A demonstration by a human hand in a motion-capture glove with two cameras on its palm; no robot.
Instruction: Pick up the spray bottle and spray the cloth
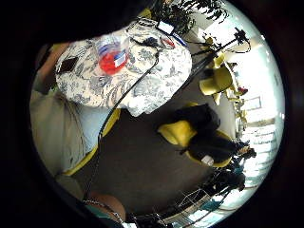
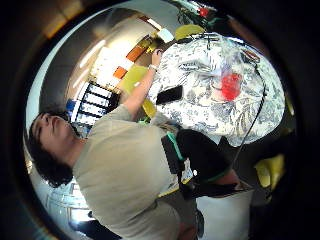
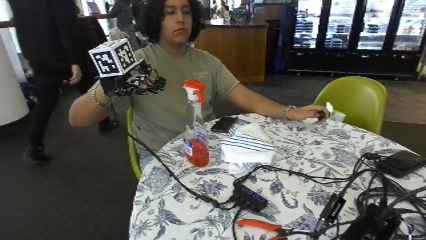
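Observation:
A clear spray bottle (image 3: 196, 135) with red liquid and a red-and-white trigger head stands upright near the left edge of the round flower-patterned table (image 3: 319, 150). Just right of it lies a folded white cloth (image 3: 247, 145) with blue stripes. My gloved right hand (image 3: 136, 82) is raised in the air to the left of and above the bottle, clear of it, fingers loosely curled and holding nothing. Both palm views look down on the bottle (image 1: 113, 57) (image 2: 230, 82) from a distance. The person's bare left hand (image 3: 309, 112) rests on the table's far side.
A black phone (image 3: 223, 124) lies behind the cloth. Black cables, a USB hub (image 3: 251, 196), orange-handled pliers (image 3: 263, 226) and a black device (image 3: 401, 162) cover the table's near and right parts. A green chair (image 3: 356, 100) stands at the far side.

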